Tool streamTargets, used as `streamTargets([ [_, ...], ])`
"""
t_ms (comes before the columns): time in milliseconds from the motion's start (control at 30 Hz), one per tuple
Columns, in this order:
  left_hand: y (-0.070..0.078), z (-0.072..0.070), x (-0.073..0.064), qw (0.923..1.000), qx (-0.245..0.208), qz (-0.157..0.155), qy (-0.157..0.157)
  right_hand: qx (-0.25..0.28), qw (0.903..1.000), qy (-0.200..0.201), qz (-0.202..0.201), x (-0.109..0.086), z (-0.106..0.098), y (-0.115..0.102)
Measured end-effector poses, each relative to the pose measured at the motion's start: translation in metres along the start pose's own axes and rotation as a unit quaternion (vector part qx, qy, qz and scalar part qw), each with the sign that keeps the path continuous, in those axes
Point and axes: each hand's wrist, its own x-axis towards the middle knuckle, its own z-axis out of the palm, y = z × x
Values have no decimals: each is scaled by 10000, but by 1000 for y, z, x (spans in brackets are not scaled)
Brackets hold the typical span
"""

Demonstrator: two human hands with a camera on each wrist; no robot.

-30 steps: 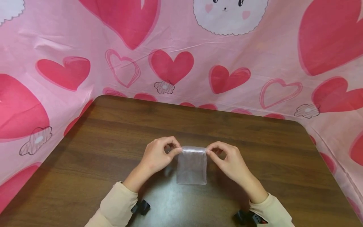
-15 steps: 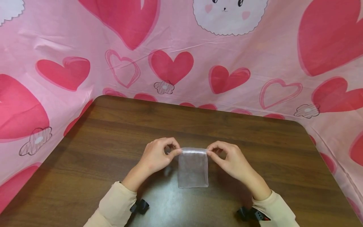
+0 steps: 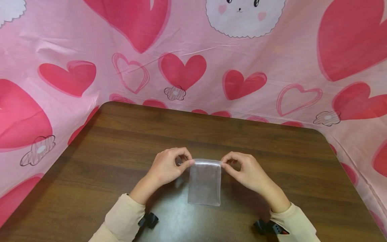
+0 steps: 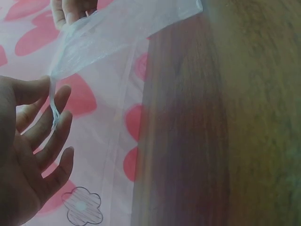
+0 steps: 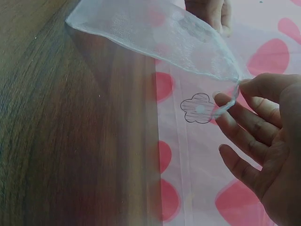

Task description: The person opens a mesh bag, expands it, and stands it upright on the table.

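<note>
Pink cloth [image 3: 211, 80] hangs behind the table [image 3: 257, 137], above which the left hand [image 3: 167, 167] and right hand [image 3: 246, 170] pinch the bag [image 3: 205, 185] near its upper corners, thumb against finger, where over-pulling the cords [image 5: 227, 108] could cinch its mouth.

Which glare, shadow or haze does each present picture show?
Head view: pale glare on the brown wood-grain table below the sheer whitish rectangular fabric pouch, soft shadow to the pouch's right; left wrist view: haze, faded colours, soft table grain; right wrist view: similar haze, the pouch low-contrast against the pink heart-printed cloth.
</note>
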Motion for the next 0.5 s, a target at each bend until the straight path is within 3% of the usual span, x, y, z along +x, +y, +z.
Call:
streamTargets([
  [500, -3, -3, 0, 9975, 226, 475, -482, -157, 9998, -16, -85, -1, -1, 2],
])
